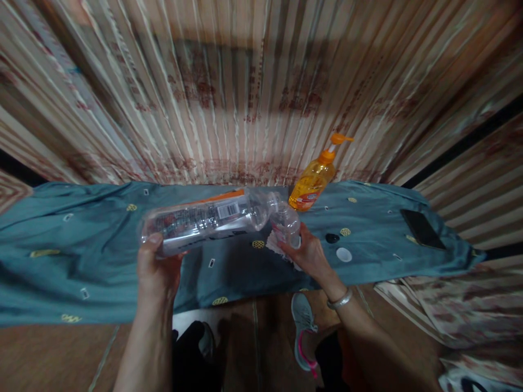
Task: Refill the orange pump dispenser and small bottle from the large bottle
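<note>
My left hand [157,264] is wrapped round the base of a large clear plastic bottle [200,220] with a silver and orange label. The bottle lies nearly level in the air, its neck pointing right. My right hand [304,250] grips a smaller clear bottle [288,220] together with a crumpled whitish piece [277,243], possibly a label or tissue. The two bottles' mouths meet or nearly meet; the exact contact is too blurred to tell. Just beyond my right hand stands a pump bottle [312,182] of orange-yellow liquid.
A teal patterned cloth [229,272] covers the narrow table. On its right part lie a black cap [332,238], a white round lid [344,255] and a dark phone [423,228]. Striped curtains [245,98] hang behind and at the sides. Shoes [303,326] show on the floor below.
</note>
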Motion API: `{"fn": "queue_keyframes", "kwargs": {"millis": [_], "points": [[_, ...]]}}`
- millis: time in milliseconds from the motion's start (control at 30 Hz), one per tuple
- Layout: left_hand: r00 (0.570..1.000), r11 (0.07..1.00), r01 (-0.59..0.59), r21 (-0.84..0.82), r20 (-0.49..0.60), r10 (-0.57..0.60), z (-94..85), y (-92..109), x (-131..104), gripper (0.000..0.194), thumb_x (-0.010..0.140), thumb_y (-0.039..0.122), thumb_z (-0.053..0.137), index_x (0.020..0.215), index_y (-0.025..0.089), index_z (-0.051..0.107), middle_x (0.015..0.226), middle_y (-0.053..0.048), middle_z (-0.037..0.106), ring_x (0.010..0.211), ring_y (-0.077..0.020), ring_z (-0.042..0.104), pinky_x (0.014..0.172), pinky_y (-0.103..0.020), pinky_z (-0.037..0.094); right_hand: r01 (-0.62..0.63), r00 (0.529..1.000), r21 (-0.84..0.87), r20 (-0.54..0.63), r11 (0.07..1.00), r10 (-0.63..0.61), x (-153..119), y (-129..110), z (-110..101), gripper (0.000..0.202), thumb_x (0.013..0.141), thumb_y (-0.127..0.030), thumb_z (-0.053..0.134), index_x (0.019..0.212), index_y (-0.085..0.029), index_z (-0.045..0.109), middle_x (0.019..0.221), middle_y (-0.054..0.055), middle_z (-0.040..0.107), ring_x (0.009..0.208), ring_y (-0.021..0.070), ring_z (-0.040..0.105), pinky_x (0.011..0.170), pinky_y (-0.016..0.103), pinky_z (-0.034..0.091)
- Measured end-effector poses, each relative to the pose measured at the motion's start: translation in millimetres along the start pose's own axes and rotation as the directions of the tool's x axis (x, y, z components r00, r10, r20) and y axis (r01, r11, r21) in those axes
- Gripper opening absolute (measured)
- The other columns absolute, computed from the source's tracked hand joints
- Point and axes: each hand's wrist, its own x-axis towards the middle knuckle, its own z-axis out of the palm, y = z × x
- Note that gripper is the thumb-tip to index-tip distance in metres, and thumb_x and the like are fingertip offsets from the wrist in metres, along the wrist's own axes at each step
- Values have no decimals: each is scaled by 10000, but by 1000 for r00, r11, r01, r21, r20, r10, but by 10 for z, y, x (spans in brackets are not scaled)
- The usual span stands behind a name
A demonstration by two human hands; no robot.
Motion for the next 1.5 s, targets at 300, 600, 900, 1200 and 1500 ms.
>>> {"fn": "queue_keyframes", "kwargs": {"millis": [300,600,900,1200,1500], "points": [[985,991,104,-84,-128,-114,129,90,-16,573,499,485,1044,999,252,887,960,17,820,769,-196,736,523,-253,549,35,999,27,-19,999,-35,9,2,21,637,928,-521,853,1466,-203,732,1304,180,906,1172,435,890,994,563,733],[985,992,70,-101,-148,-84,195,156,-44,568,491,483,1064,969,239,877,970,7,813,756,-171,711,527,-226,536,35,999,49,-33,998,-34,27,-32,30,611,925,-491,856,1462,-225,741,1291,163,914,1168,438,891,994,571,735],[981,995,64,-78,-178,-78,239,189,-59,687,380,563,1129,928,229,885,933,14,790,744,-166,692,549,-240,595,20,999,23,-30,1000,-19,48,17,45,699,934,-492,863,1545,-196,698,1391,204,875,1281,452,856,1087,613,711],[989,998,21,-52,-144,-28,187,174,-66,570,495,522,1103,935,254,860,982,7,782,847,-208,700,819,-374,692,39,999,21,-35,999,-38,41,90,65,672,959,-519,843,1537,-207,699,1381,196,879,1252,432,865,1074,618,719],[991,999,9,-40,-130,-14,221,196,-85,597,489,556,1108,936,254,854,915,5,779,845,-204,694,776,-313,651,20,999,28,-32,999,-19,43,116,62,704,944,-571,860,1535,-219,711,1379,194,879,1267,448,856,1075,625,714]]}}
